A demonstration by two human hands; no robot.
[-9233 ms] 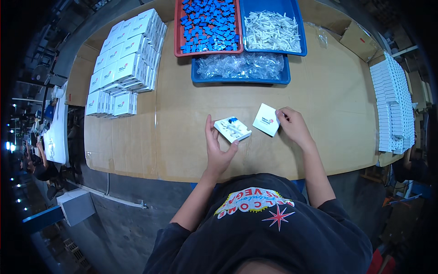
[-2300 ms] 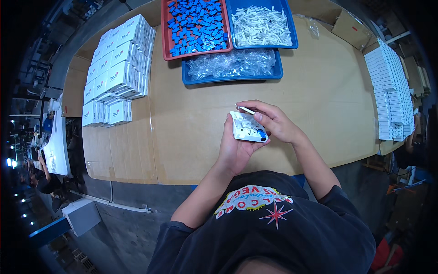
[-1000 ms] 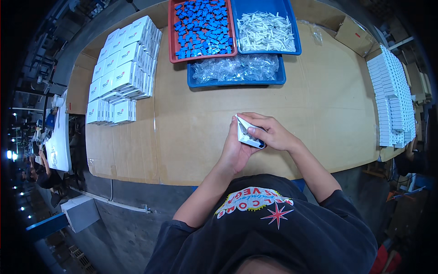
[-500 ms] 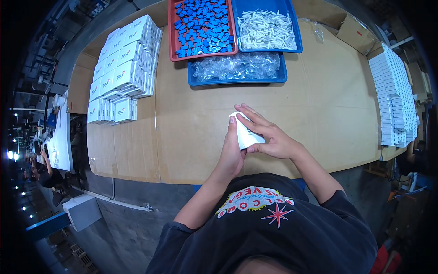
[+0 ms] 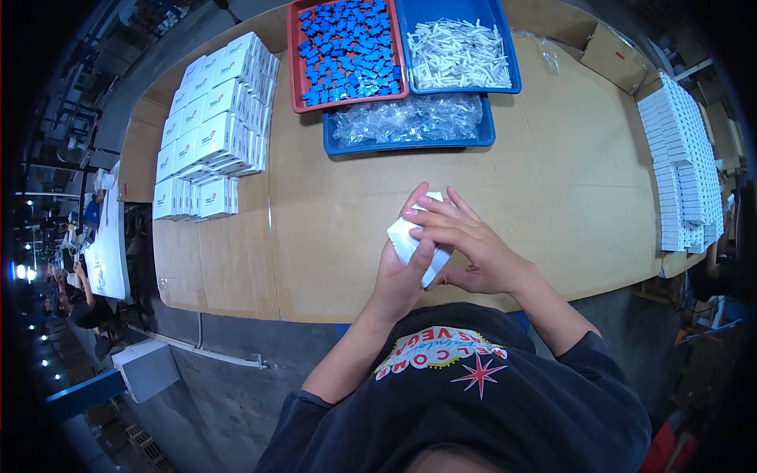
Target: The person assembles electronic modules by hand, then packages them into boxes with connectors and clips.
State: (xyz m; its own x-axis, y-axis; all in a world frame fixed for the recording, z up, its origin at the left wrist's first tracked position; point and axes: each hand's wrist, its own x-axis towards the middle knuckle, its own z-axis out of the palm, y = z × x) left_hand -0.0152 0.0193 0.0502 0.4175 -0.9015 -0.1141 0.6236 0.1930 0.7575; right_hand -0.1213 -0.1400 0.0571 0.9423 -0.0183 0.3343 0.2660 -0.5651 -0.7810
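Close to the table's near edge, in front of my body, I hold a small white box (image 5: 404, 239) tilted between both hands. My left hand (image 5: 397, 277) wraps around its left side, with the thumb pressed on the near face. Across the top and right side lie the fingers of my right hand (image 5: 485, 256), the thumb lower down near the bottom edge. Much of the box is hidden behind my fingers. I cannot tell whether its flap is closed.
Stacked white boxes (image 5: 217, 118) stand on the cardboard-covered table (image 5: 339, 229) at left, smaller white boxes (image 5: 682, 165) at far right. Ahead are a red tray (image 5: 293, 71) of blue parts, a blue tray (image 5: 516, 59) of white sticks, and another blue tray (image 5: 410, 147) of clear plastic bags.
The white box has been turned and tilted in my hands. My left thumb has come down onto its near face, and my right fingers have shifted over its top.
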